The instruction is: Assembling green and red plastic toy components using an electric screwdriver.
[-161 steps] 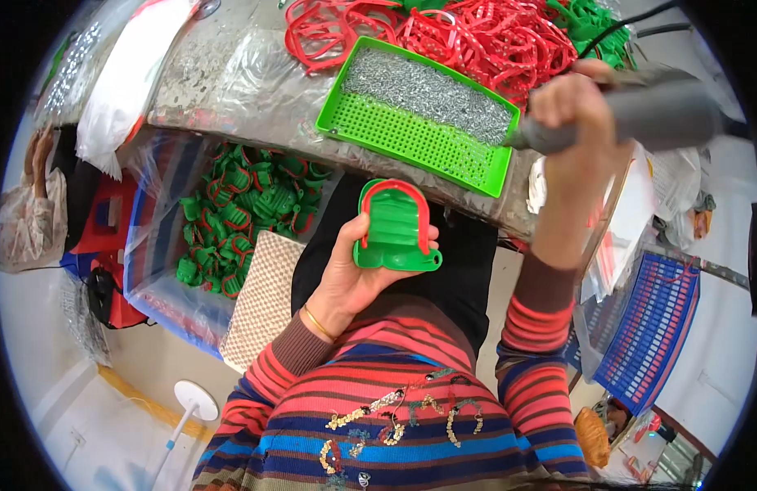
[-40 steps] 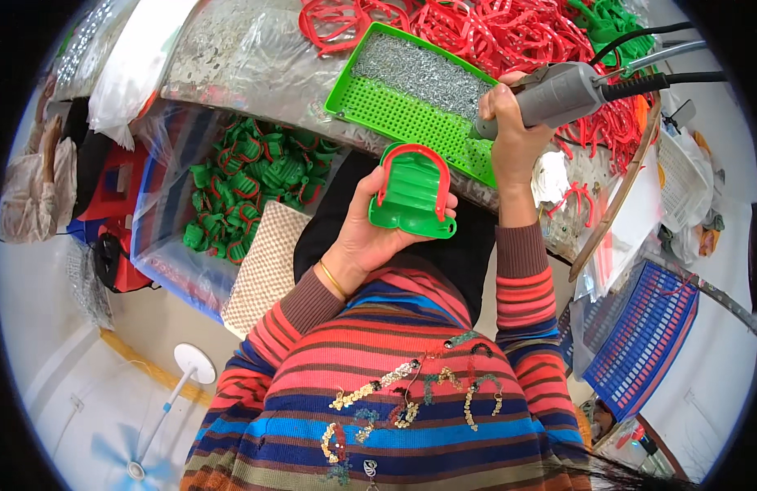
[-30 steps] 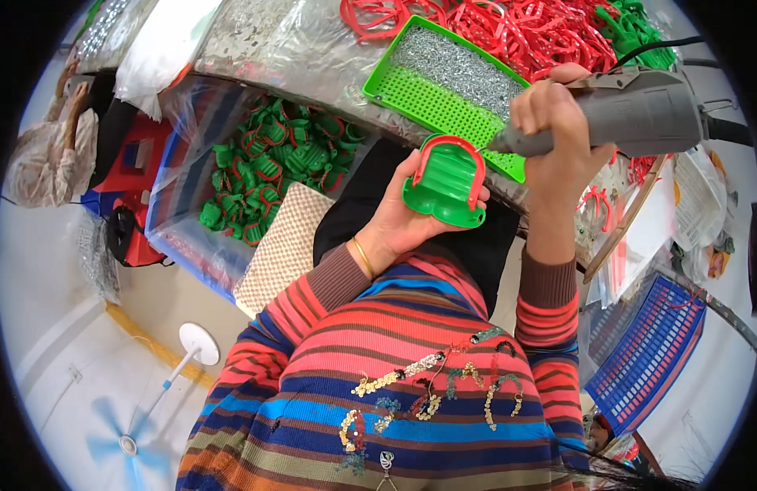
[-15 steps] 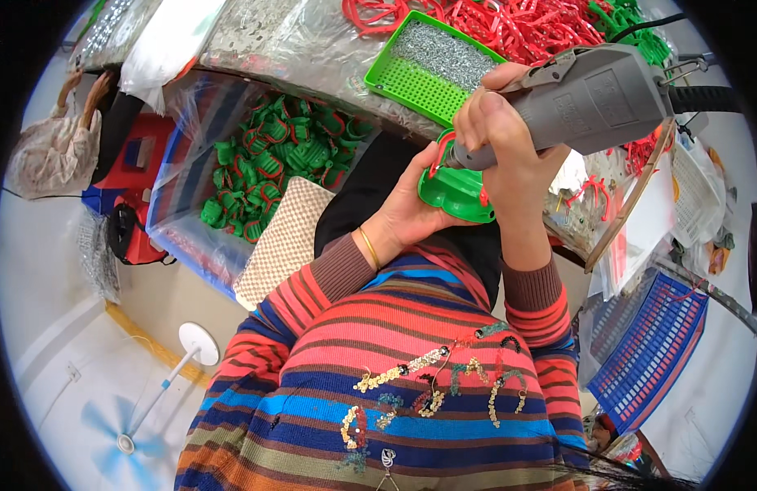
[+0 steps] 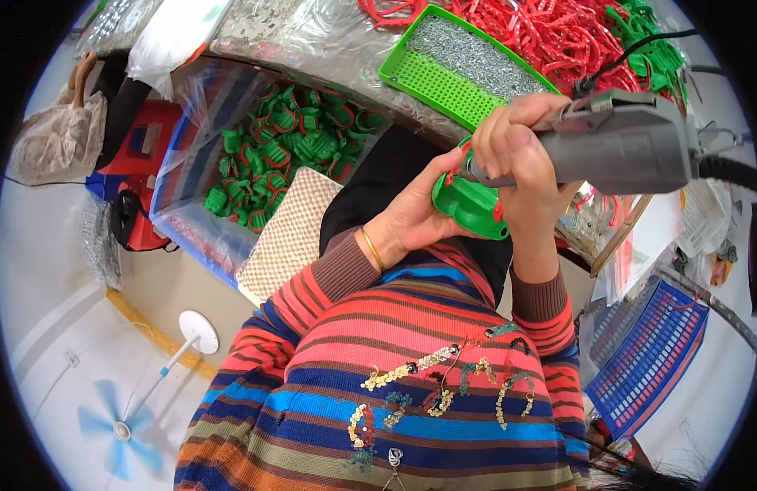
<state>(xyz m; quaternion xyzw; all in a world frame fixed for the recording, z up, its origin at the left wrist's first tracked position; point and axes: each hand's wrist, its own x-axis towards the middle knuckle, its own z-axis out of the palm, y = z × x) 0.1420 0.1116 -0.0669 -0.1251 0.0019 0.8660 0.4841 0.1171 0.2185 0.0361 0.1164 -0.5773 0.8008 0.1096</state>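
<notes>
My left hand [image 5: 410, 211] grips a green plastic piece [image 5: 470, 204], a hollow shell shape with small red parts at its edges. My right hand [image 5: 522, 147] is wrapped round a grey electric screwdriver [image 5: 620, 147], its body lying sideways and its nose pointing left. That nose meets the upper left end of the green piece, beside a bit of red; the tip itself is hidden there. Just beyond both hands, a bright green tray [image 5: 432, 78] with a perforated floor lies on the table, holding a layer of small silver screws [image 5: 477, 53].
Red strips [image 5: 542, 37] and green parts [image 5: 653, 61] are heaped at the back right. At left, a plastic-lined blue bin [image 5: 170, 176] holds many green-and-red pieces [image 5: 284, 155]. A checked cloth [image 5: 292, 225] lies against it. A blue basket [image 5: 648, 360] stands at right, a fan [image 5: 121, 430] lower left.
The screwdriver's rear end has dipped, so its body lies more level. Both hands and the green piece sit slightly further right and lower in the picture, as the view has shifted a little too.
</notes>
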